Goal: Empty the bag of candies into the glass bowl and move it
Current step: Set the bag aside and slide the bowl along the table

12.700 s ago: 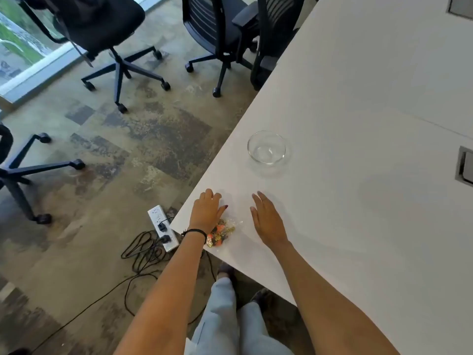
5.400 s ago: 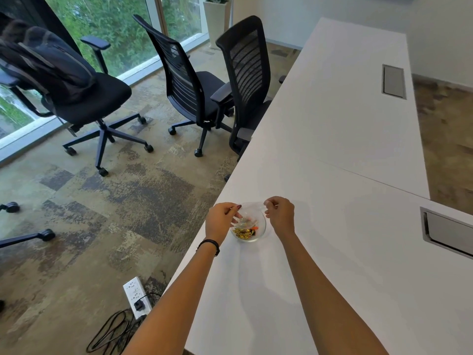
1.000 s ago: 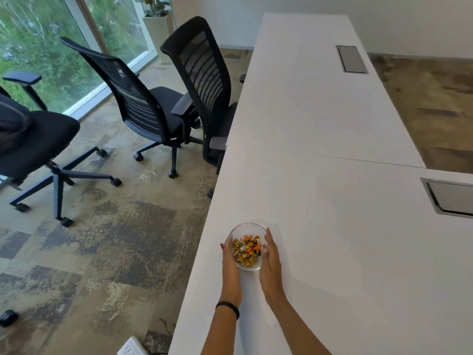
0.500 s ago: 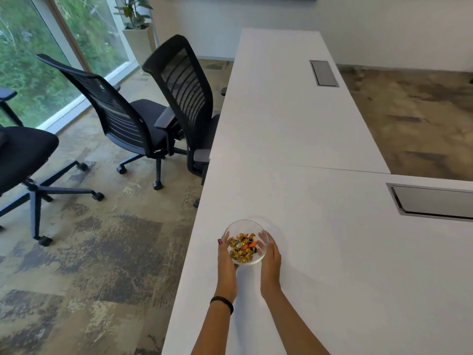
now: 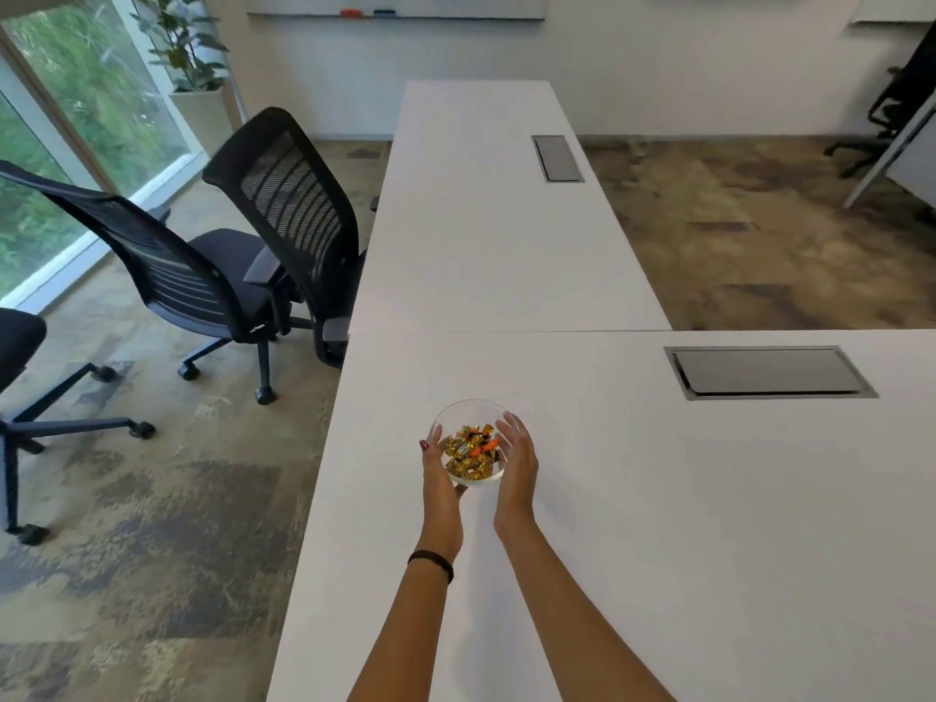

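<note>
The glass bowl (image 5: 471,438) is held upright, mouth up, near the worktop (image 5: 658,524) left edge, with the candies (image 5: 468,453) inside. It is cupped between the left hand (image 5: 439,481) and right hand (image 5: 516,466), fingers (image 5: 509,428) curved against its sides, forearms extended forward.

I am looking at a clear, glossy glass bowl (image 5: 466,423) holding shiny foil-wrapped candies (image 5: 468,453), sitting on my smooth matt white counter (image 5: 658,524); a brushed metal hatch (image 5: 767,372) is gleaming dully.
</note>
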